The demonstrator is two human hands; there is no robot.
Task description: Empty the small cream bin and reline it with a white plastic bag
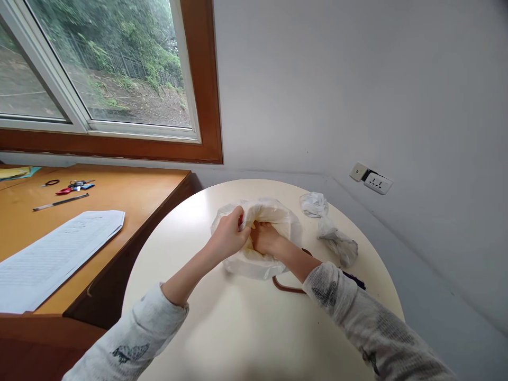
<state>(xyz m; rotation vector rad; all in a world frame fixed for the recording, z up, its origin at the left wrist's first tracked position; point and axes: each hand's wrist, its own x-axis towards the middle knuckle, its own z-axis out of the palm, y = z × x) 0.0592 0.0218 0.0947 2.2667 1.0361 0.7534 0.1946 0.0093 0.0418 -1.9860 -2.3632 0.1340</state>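
A whitish translucent plastic bag (pixel 291 225) sits on the round table, its mouth gathered open and facing up. My left hand (pixel 232 230) is closed on the left side of the bag's rim, thumb and fingers pinching the plastic. My right hand (pixel 266 238) reaches down into the mouth, and its fingertips are hidden inside. Something yellowish shows within the opening, too covered to name. A brown curved strap or handle (pixel 288 288) lies under my right forearm, partly hidden by it.
Crumpled plastic bags (pixel 337 241) lie at the round table's (pixel 178 238) right side. A dark item (pixel 354 279) peeks out behind my right sleeve. On the wooden desk (pixel 159 185) at left are papers (pixel 67 254), a pen (pixel 61 201) and keys (pixel 77 185). A wall socket (pixel 378 182) is at right.
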